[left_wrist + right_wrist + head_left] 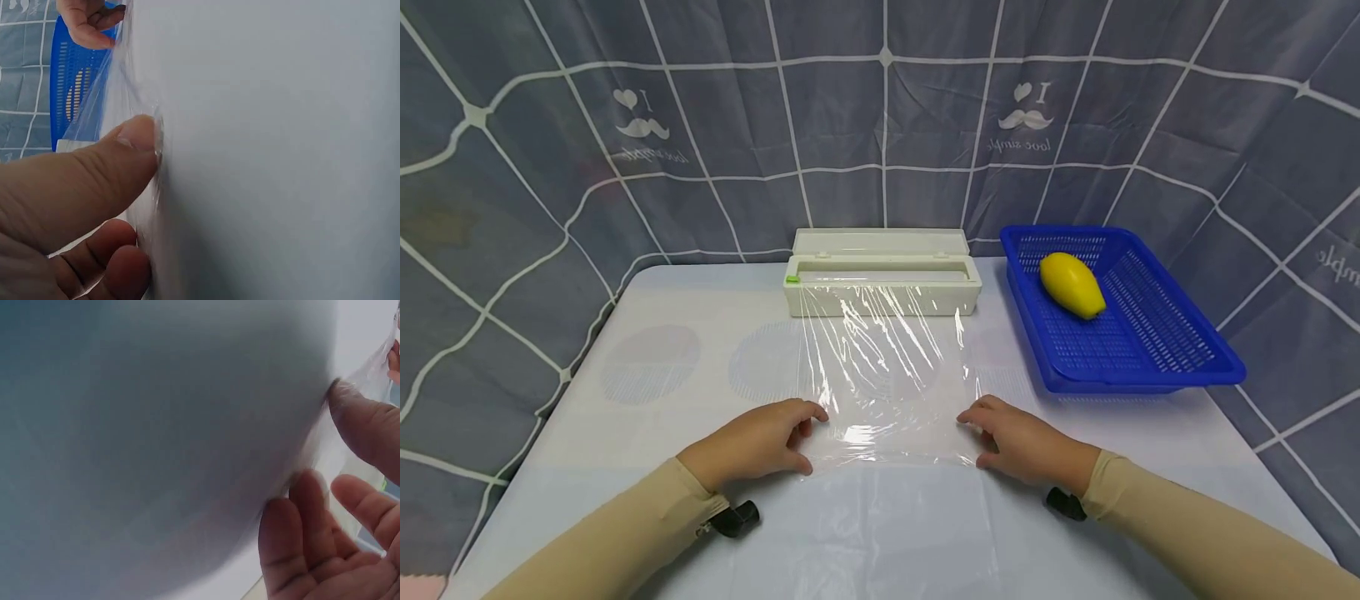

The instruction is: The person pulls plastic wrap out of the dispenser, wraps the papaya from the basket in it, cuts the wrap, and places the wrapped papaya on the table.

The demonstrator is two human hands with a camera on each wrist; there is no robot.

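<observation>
A clear sheet of cling film stretches forward over the table from a white cling film dispenser box with its lid raised. My left hand rests at the film's near left corner, thumb and fingers spread apart. In the left wrist view, the left thumb touches the film's edge against the white surface. At the near right corner, my right hand touches the film with its fingertips. The right wrist view shows the right thumb and fingers on the film, with a gap between them.
A blue plastic basket stands at the back right, holding a yellow papaya-like fruit. The white table has pale round prints. A grey curtain with white lines encloses the table's back and sides. A green slider sits on the box's left end.
</observation>
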